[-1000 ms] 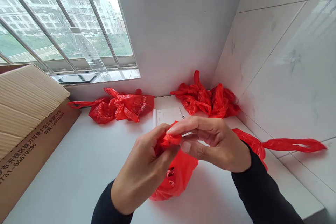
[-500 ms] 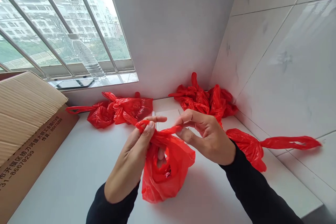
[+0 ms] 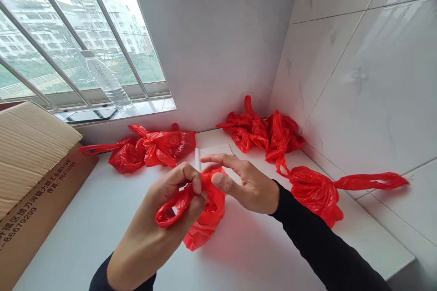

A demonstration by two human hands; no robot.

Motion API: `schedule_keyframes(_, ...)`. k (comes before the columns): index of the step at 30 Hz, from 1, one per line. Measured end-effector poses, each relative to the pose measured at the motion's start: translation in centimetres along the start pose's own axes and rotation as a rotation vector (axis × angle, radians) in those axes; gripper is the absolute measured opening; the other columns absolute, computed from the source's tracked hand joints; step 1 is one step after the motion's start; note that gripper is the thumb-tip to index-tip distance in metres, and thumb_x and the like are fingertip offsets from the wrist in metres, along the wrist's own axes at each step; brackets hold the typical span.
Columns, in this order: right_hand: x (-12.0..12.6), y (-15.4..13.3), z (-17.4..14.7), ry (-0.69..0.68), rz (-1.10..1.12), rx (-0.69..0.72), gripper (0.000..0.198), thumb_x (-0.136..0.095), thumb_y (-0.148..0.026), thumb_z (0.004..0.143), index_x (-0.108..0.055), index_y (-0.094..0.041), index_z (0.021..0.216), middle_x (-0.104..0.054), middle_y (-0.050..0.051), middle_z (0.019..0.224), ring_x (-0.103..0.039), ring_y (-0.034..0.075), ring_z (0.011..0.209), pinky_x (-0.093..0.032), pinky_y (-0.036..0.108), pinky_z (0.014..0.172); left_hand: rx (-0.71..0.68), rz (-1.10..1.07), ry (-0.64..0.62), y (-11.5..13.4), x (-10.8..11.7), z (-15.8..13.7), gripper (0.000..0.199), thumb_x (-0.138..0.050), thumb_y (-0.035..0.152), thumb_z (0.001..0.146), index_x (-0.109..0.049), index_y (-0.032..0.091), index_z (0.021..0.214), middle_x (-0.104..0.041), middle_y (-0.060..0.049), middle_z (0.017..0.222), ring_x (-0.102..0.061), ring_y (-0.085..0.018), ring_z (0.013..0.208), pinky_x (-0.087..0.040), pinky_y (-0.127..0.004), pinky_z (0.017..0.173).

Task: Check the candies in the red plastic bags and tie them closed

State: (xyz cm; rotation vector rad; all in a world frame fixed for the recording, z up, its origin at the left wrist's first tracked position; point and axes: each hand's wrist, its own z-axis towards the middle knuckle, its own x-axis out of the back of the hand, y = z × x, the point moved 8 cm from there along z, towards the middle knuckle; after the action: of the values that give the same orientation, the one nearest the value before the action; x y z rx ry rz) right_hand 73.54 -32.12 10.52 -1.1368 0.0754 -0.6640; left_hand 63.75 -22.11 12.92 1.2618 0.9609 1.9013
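Note:
Low in front of me, a red plastic bag (image 3: 205, 229) hangs over the white table, partly covered by my hands. My left hand (image 3: 160, 218) is closed around its gathered top, and a twisted handle loop sticks out over the thumb side. Just right of the bag's upper part is my right hand (image 3: 251, 187), thumb and fingers spread apart with nothing gripped between them; whether its fingertips brush the bag I cannot tell. What the bag contains is hidden.
Tied red bags (image 3: 164, 145) lie along the back wall at left. Others (image 3: 259, 129) sit in the corner, and one (image 3: 316, 191) rests near the right wall. An open notebook (image 3: 216, 151) lies behind my hands. A cardboard box (image 3: 37, 182) stands left; a water bottle (image 3: 107, 84) is on the sill.
My right hand has let go of the bag's handle and opened. My left hand has turned and closed around the gathered top, pulling the bag slightly left.

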Motion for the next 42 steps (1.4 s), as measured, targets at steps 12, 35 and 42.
schedule_keyframes(12, -2.8, 3.7, 0.2, -0.188, 0.46, -0.212, 0.046, -0.056, -0.051, 0.098, -0.057, -0.017, 0.13, -0.053, -0.005, 0.063, -0.05, 0.01, 0.056, -0.043, 0.025, 0.058, -0.209, 0.531, 0.209, 0.5, 1.0, 0.2, 0.025, -0.061, 0.021, 0.091, -0.062, 0.03, 0.115, -0.068, 0.001, 0.102, -0.065, -0.014, 0.086, -0.052, -0.025, 0.071)
schedule_keyframes(35, 0.2, 2.4, 0.3, -0.093, 0.601, -0.204, 0.038, -0.067, -0.048, 0.091, -0.05, -0.018, 0.074, -0.042, -0.002, 0.077, -0.038, 0.011, 0.069, -0.034, 0.027, 0.067, -0.129, 0.292, 0.362, 0.5, 2.8, 0.3, 0.023, -0.053, 0.04, 0.099, -0.075, 0.032, 0.105, -0.068, 0.0, 0.106, -0.062, -0.018, 0.092, -0.048, -0.03, 0.082)
schedule_keyframes(42, 1.6, 2.2, 0.8, 0.017, 0.522, -0.157, 0.041, -0.069, -0.039, 0.086, -0.043, -0.018, 0.062, -0.051, 0.0, 0.081, -0.044, 0.013, 0.076, -0.036, 0.029, 0.075, 0.019, 0.359, 0.501, 0.4, 5.6, -0.6, 0.043, -0.049, 0.05, 0.097, -0.06, 0.025, 0.063, -0.059, 0.001, 0.065, -0.054, -0.016, 0.064, -0.046, -0.033, 0.063)
